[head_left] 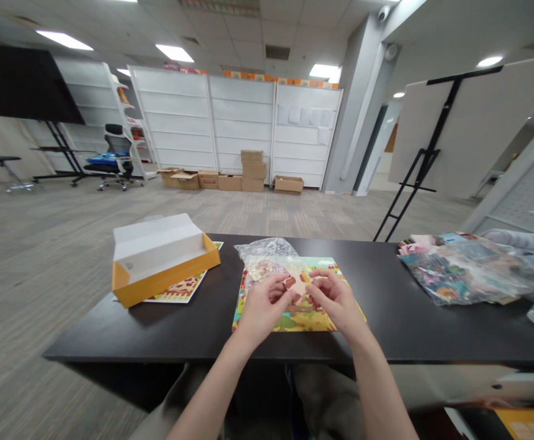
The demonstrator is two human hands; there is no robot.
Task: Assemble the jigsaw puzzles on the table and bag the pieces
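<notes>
A colourful picture board [331, 269] with a farm-like scene lies flat on the black table in front of me. Above it, my right hand [333, 296] pinches a small yellow piece [305, 277] between thumb and fingers. My left hand [264, 305] is held close by, its fingers curled and its thumb bent in. A brown patch [289, 282] shows at the left fingertips; whether it is a held piece or print on the board, I cannot tell. Behind the left hand, a clear plastic bag [267, 247] overlaps the board's far left corner.
An open yellow box [166, 276] with a white inside rests on a printed sheet [187, 290] to the left. Plastic-wrapped items [468, 269] lie on the right of the black table [193, 336]. Cardboard boxes [253, 171] and an easel-like stand [425, 156] are beyond it.
</notes>
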